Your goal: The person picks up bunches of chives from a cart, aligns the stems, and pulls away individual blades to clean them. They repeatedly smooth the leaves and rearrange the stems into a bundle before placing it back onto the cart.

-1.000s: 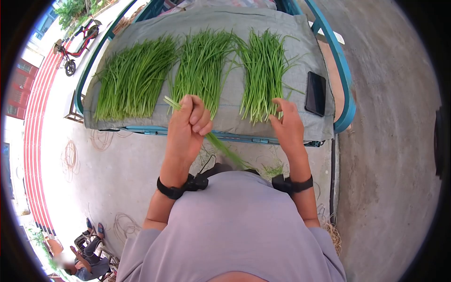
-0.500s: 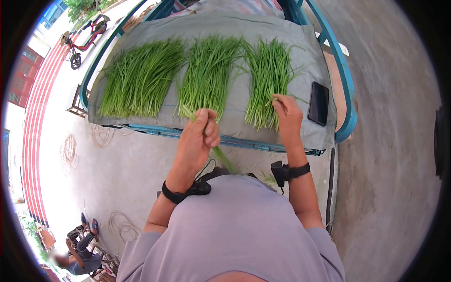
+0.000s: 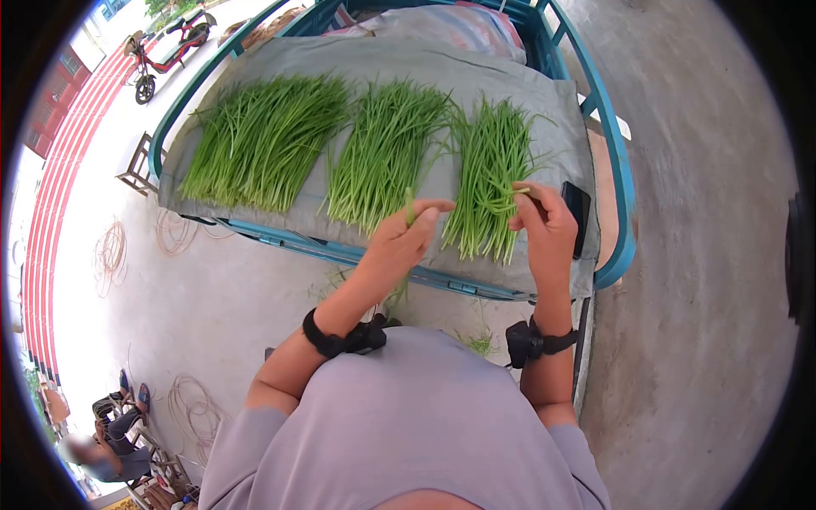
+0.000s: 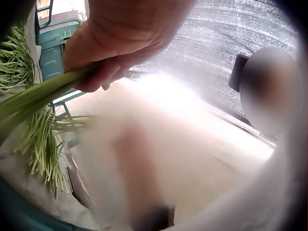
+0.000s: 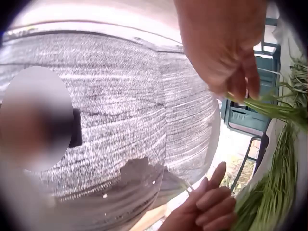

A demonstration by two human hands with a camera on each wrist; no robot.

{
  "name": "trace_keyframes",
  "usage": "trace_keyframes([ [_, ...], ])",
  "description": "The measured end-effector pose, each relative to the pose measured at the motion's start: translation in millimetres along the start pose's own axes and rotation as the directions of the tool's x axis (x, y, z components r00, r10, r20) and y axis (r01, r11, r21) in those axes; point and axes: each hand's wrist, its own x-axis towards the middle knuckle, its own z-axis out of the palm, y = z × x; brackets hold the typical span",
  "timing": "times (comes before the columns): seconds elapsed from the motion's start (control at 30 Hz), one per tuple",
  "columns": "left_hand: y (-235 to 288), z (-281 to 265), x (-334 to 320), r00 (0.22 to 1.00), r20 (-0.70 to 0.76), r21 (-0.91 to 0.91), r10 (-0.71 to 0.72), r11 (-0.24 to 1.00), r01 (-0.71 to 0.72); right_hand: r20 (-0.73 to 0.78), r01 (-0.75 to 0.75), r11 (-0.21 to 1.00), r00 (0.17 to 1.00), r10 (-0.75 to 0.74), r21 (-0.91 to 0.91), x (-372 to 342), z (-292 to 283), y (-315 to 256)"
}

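Three piles of green chives lie on a grey cloth: the left pile [image 3: 263,140], the middle pile [image 3: 387,153] and the right pile [image 3: 489,170]. My left hand [image 3: 399,238] grips a small bunch of chives [image 4: 36,101], its pale ends poking up above the thumb and its leaves hanging below. The left index finger points toward the right pile. Over that pile's right side, my right hand [image 3: 551,223] pinches a few chive stalks [image 5: 269,108] between thumb and fingertips. In the left wrist view the right hand is blurred.
The cloth [image 3: 408,64] covers the bed of a blue-railed cart [image 3: 625,195]. A black phone [image 3: 580,208] lies beside my right hand, partly hidden by it. Stray chives [image 3: 478,342] are on the ground below. A seated person [image 3: 119,450] is at lower left.
My left hand has moved right with its bunch, toward the right pile, and its index finger has straightened. The right hand now holds a few stalks crosswise over the pile. The head view has shifted.
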Motion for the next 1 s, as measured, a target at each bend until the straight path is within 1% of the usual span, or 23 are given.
trace_keyframes([
  [0.07, -6.4, 4.2, 12.2, 0.998, 0.051, 0.032, 0.034, 0.999, -0.036, -0.022, 0.057, 0.998, 0.998, -0.058, -0.004, 0.1, -1.1, -9.5],
  [0.1, -6.3, 9.5, 15.5, 0.994, 0.06, 0.077, 0.095, 0.992, -0.099, -0.028, 0.076, 0.997, 0.997, -0.076, -0.007, -2.6, -0.6, -12.9],
  [0.17, -6.9, 21.4, 21.3, 0.974, 0.088, 0.167, 0.21, 0.961, -0.222, 0.055, 0.086, 0.996, 0.995, -0.085, -0.027, -6.1, 1.9, -14.5],
  [0.2, -12.0, 24.9, 27.4, 0.948, 0.092, 0.25, 0.305, 0.914, -0.318, 0.095, 0.097, 0.995, 0.991, -0.094, -0.036, -6.6, 3.6, -15.5],
  [0.23, -20.8, 27.1, 35.5, 0.912, 0.102, 0.331, 0.397, 0.851, -0.408, 0.131, 0.067, 0.998, 0.989, -0.068, 0.011, -8.3, 5.9, -12.8],
  [0.27, -27.6, 28.6, 41.9, 0.868, 0.117, 0.408, 0.482, 0.774, -0.485, 0.145, 0.111, 0.993, 0.984, -0.105, -0.03, -9.0, 7.9, -9.7],
  [0.33, -28.0, 31.8, 48.8, 0.82, 0.122, 0.441, 0.559, 0.71, -0.549, 0.179, 0.197, 0.975, 0.968, -0.176, -0.106, -10.2, 11.6, -6.1],
  [0.37, -27.6, 31.5, 51.4, 0.794, 0.128, 0.459, 0.594, 0.674, -0.579, 0.168, 0.191, 0.975, 0.971, -0.17, -0.116, -10.8, 12.7, -8.6],
  [0.43, -28.1, 29.2, 55.0, 0.765, 0.162, 0.51, 0.623, 0.611, -0.605, 0.183, 0.177, 0.978, 0.971, -0.155, -0.111, -10.2, 10.9, -9.3],
  [0.47, -29.1, 28.5, 56.2, 0.752, 0.181, 0.534, 0.634, 0.579, -0.617, 0.189, 0.168, 0.98, 0.971, -0.145, -0.11, -10.0, 10.0, -9.5],
  [0.57, -34.9, 27.7, 57.6, 0.827, 0.169, 0.347, 0.536, 0.753, -0.559, 0.092, 0.078, 0.997, 0.993, -0.077, -0.014, -11.9, 14.2, -11.8],
  [0.67, -31.9, 30.9, 56.1, 0.892, 0.15, 0.296, 0.426, 0.842, -0.451, 0.012, 0.109, 0.993, 0.994, -0.11, 0.047, -11.0, 11.3, -14.1],
  [0.77, -36.3, 36.3, 60.4, 0.819, 0.174, 0.328, 0.546, 0.752, -0.571, 0.106, 0.117, 0.993, 0.987, -0.119, 0.028, -6.3, 6.4, -8.6],
  [0.87, -44.7, 34.4, 66.4, 0.789, 0.169, 0.335, 0.59, 0.719, -0.609, 0.124, 0.24, 0.963, 0.959, -0.254, 0.119, -6.4, 8.2, -13.0],
  [0.93, -35.1, 34.1, 62.8, 0.878, 0.102, 0.24, 0.468, 0.845, -0.478, 0.082, 0.074, 0.989, 0.993, -0.085, 0.13, -5.3, 8.7, -20.4],
  [0.97, -28.3, 34.0, 61.3, 0.913, 0.076, 0.188, 0.401, 0.893, -0.408, 0.114, -0.002, 0.983, 0.993, -0.02, 0.183, -4.1, 11.9, -17.7],
  [1.0, -23.5, 33.9, 60.8, 0.918, 0.077, 0.179, 0.39, 0.9, -0.398, 0.145, -0.079, 0.97, 0.988, 0.046, 0.232, -2.8, 15.1, -15.1],
])
